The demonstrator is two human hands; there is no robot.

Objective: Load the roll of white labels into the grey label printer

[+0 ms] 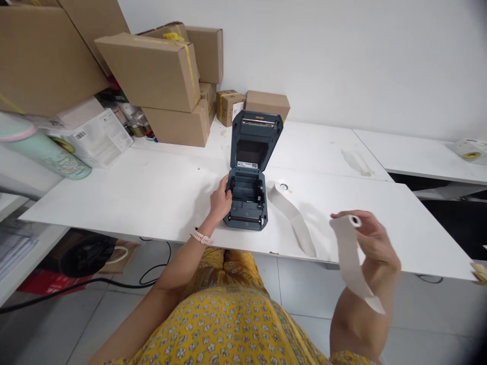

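A dark grey label printer (247,195) stands on the white table with its lid (255,139) raised and its roll bay showing no roll inside. My left hand (221,201) grips the left side of the printer's base, thumb over the rim. Off to the right, my right hand (375,238) holds a small roll of white labels (346,223) above the table's front edge. A loose strip hangs down from that roll past my wrist. Between the printer and my right hand, another white label roll (283,188) lies on the table, its strip unrolled toward the front edge.
Cardboard boxes (152,71) are stacked at the back left, with smaller boxes (268,104) behind the printer. A mint-green bottle (45,152) leans at the far left. A crumpled clear plastic piece (356,162) lies back right. Black cables (125,285) run below the table (152,187).
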